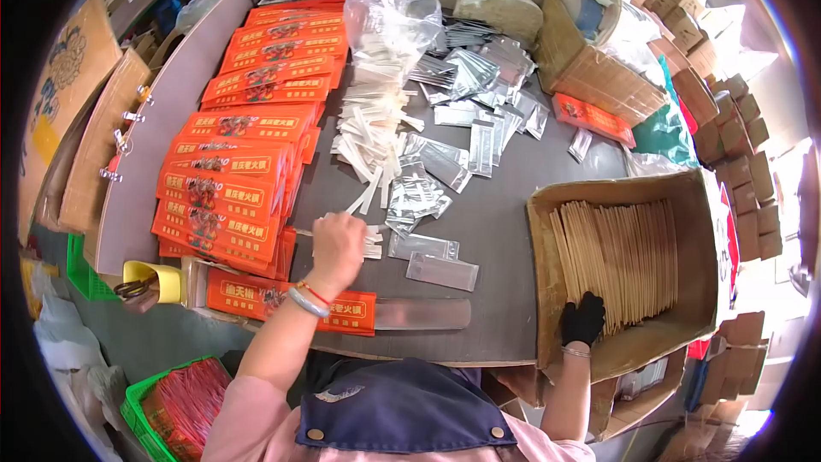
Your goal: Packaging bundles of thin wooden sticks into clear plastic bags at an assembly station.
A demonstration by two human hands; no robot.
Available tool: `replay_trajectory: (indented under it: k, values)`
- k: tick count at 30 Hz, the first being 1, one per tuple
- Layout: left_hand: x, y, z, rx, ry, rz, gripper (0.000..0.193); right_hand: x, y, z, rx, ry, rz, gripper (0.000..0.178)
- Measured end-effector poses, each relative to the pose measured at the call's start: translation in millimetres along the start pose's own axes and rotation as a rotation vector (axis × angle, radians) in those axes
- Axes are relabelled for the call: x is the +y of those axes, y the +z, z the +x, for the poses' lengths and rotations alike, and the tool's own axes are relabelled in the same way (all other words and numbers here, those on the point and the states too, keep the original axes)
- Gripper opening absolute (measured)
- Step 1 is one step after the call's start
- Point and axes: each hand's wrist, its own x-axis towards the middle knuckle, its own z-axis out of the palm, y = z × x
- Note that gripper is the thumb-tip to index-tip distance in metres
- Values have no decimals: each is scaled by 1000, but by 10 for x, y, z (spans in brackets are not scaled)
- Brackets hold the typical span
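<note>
The tabletop (pixel 513 222) is carrying red sleeves (pixel 214 192), perhaps finished; the box (pixel 699 244) is holding many wooden sticks (pixel 624 257), so much is seemingly remaining; the gloved right hand (pixel 582 319) is touching these; the left hand (pixel 339 248) is resting beside white strips (pixel 363 133); whether fingers are clamping, I cannot tell.

tan sticks (pixel 629 248) lie aligned, white strips (pixel 369 133) jumbled
</note>
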Motion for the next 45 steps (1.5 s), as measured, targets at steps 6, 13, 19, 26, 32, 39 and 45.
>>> replay_trajectory:
  k: [6, 13, 19, 26, 32, 39, 45]
  values:
    - [847, 391, 11, -39, 203, -146, 15, 200, 285, 48, 62, -81, 114, 17]
    - [836, 294, 99, -243, 225, -147, 20, 387, 512, 99, 219, -235, 329, 14]
    - [800, -59, -445, -442, 190, -221, 26, -272, -214, -324, 70, -491, 386, 18]
    - [524, -291, -896, -259, 105, -199, 68, -571, -80, -654, -308, -1030, 334, 26]
    - [675, -258, -838, -265, 151, -131, 79, -868, 268, -691, -130, -1015, 595, 16]
    - [734, -144, -747, -280, 204, -150, 81, -1542, 82, -1408, -521, -1011, 1187, 41]
    - [823, -537, -547, -532, 490, 147, 32, -1338, -214, -1080, -124, -1186, 494, 66]
